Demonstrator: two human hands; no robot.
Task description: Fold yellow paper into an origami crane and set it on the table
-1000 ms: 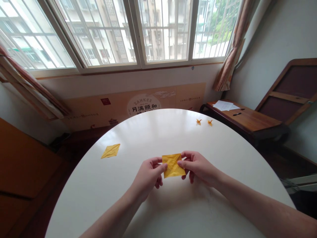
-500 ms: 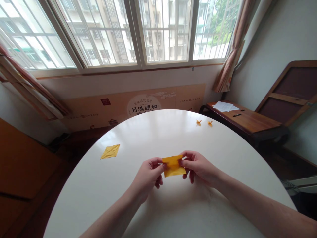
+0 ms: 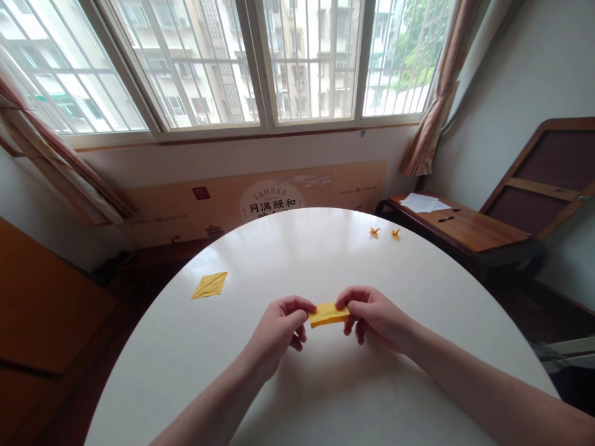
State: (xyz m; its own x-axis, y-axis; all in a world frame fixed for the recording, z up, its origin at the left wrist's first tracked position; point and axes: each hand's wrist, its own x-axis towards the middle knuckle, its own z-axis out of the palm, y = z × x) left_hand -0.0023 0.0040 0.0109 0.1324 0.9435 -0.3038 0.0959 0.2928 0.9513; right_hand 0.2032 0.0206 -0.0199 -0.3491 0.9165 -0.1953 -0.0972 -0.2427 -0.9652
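Between my two hands, a small piece of yellow paper (image 3: pixel 328 314) is held above the white table, with a fold running along its length. My left hand (image 3: pixel 287 323) pinches its left end between thumb and index finger. At the opposite end, my right hand (image 3: pixel 369 314) grips the paper the same way, its other fingers curled below. Farther left on the table lies a flat sheet of yellow paper (image 3: pixel 209 285), creased and turned like a diamond. Two small folded paper cranes, the left crane (image 3: pixel 374 233) and the right crane (image 3: pixel 395 234), stand near the far right edge.
The round white table (image 3: pixel 288 248) fills the lower view. Past its right edge stands a low wooden table (image 3: pixel 483 230) with white papers (image 3: pixel 424 202) on it. A patterned board (image 3: pixel 218 204) leans under the barred window, and curtains (image 3: pixel 432 139) hang at both sides.
The yellow paper in my hands has tipped and now looks like a narrower strip, its upper edge lower than before. Both hands keep hold of its ends. The view has shifted slightly.
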